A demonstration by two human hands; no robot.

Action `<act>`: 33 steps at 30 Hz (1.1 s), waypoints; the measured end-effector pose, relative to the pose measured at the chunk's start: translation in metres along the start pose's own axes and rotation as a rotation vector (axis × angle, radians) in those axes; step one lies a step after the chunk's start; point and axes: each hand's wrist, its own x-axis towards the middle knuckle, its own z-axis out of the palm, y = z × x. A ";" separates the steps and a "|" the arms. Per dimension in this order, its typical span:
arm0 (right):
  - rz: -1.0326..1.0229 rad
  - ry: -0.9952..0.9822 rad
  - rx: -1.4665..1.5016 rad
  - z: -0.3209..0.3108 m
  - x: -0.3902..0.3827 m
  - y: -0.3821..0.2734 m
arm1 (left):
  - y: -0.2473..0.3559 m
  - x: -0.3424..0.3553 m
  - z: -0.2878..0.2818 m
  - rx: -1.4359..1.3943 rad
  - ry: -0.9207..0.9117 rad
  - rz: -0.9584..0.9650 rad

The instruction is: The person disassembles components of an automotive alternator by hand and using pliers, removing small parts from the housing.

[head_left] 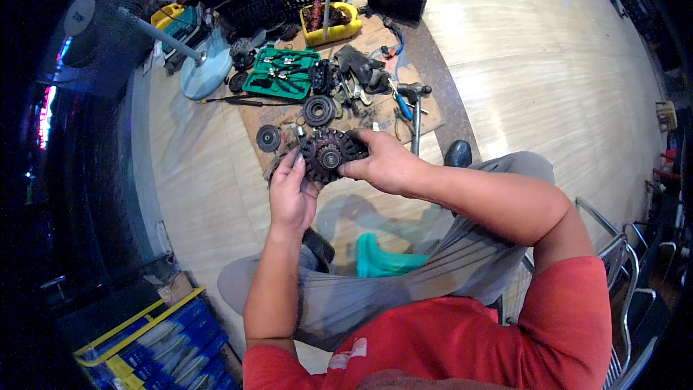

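Between my two hands is an alternator rotor (328, 146), a dark, round, grimy part with a toothed rim and a bearing at its centre. My left hand (292, 195) grips its left and lower side, fingers pointing up along the edge. From the right, my right hand (386, 162) wraps over the other side, with its thumb near the central bearing. Just beyond the rotor lies a dark ring-shaped part (319, 110). A round pulley-like disc (268, 138) is to the left of it. The rotor's underside is hidden.
A cardboard sheet (429, 117) holds a hammer (416, 119), a blue-handled screwdriver (403, 105), dark gloves (357, 65) and a green tool case (260, 83). Farther back are a yellow container (351, 31) of reddish parts and a black battery (397, 0). A pale stand base (206, 79) is at left.
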 end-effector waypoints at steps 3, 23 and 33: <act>0.015 -0.014 0.022 0.007 0.011 0.012 | 0.002 -0.002 -0.006 -0.020 0.013 -0.013; 0.215 -0.048 0.524 0.027 0.018 0.031 | 0.002 -0.013 -0.020 -0.064 0.137 -0.085; 0.200 -0.092 0.353 0.024 0.018 0.036 | -0.001 -0.013 -0.021 -0.099 0.122 -0.071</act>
